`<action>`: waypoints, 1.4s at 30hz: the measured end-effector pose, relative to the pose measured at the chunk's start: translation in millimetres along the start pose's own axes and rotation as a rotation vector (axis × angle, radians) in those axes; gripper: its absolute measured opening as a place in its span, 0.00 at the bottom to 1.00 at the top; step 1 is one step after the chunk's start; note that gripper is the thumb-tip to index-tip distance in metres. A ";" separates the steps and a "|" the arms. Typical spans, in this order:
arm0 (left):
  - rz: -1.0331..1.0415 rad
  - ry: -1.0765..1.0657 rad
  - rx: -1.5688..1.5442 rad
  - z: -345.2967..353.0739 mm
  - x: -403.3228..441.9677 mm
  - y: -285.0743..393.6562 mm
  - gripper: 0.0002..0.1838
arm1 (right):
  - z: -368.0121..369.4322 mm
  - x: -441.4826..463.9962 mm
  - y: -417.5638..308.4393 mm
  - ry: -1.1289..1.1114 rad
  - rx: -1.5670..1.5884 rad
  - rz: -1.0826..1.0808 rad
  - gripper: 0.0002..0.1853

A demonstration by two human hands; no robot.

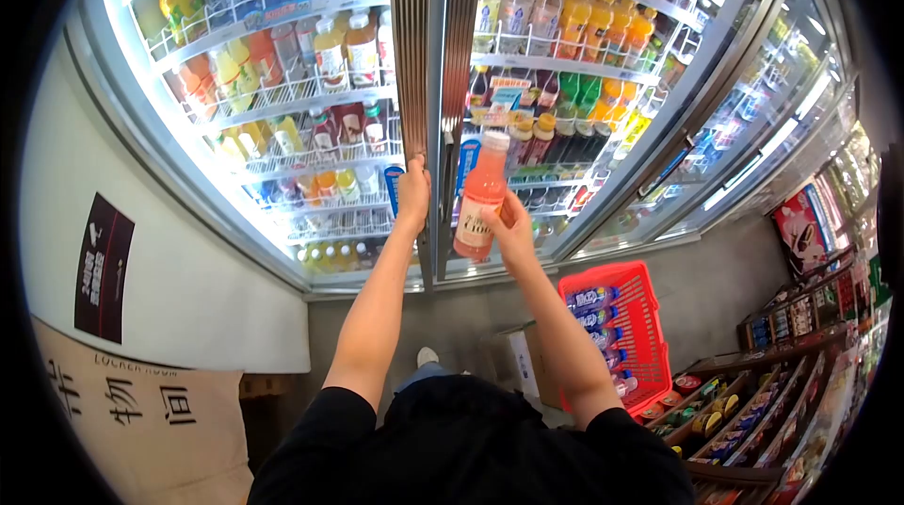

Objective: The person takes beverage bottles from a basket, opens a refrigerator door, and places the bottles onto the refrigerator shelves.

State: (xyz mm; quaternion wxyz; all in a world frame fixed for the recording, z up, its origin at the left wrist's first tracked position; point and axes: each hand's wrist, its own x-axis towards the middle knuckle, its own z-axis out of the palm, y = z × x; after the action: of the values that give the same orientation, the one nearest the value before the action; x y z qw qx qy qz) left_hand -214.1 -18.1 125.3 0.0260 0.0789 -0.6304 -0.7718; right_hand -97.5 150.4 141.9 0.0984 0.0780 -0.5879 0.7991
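Note:
In my right hand (511, 230) is a bottle of pink juice (482, 189) with a pale cap and a cream label, held nearly upright before the glass doors. My left hand (412, 194) is wrapped round the long ribbed door handle (411, 53) of the left fridge door. A second ribbed handle (461, 34) runs beside it on the right door. Behind the glass, shelves carry rows of bottled drinks, among them orange bottles (598, 24) and white-labelled bottles (361, 48).
On the floor to my right stands a red basket (650, 326) with several purple-labelled bottles (598, 317). A cardboard box (527, 364) sits beside it. Snack racks (753, 411) fill the lower right. A white wall panel (188, 251) and a beige curtain (151, 430) are on the left.

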 end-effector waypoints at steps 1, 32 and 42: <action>-0.007 0.017 0.014 -6.6 -12.3 -3.6 0.28 | 0.7 -2.9 -6.5 -0.015 0.031 0.002 0.32; 0.184 -0.074 0.002 -36.3 -212.1 32.9 0.18 | -11.1 -138.0 -66.2 -0.221 0.061 -0.017 0.34; 0.104 0.316 -0.049 -66.8 -201.5 37.9 0.21 | 27.6 -116.0 -64.6 -0.306 0.041 -0.032 0.33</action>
State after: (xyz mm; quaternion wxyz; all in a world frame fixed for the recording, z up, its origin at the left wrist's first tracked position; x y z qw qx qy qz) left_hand -7.3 -62.4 167.4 0.1667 0.1658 -0.6027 -0.7625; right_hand 31.2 135.2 182.0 0.0187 0.2102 -0.5785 0.7879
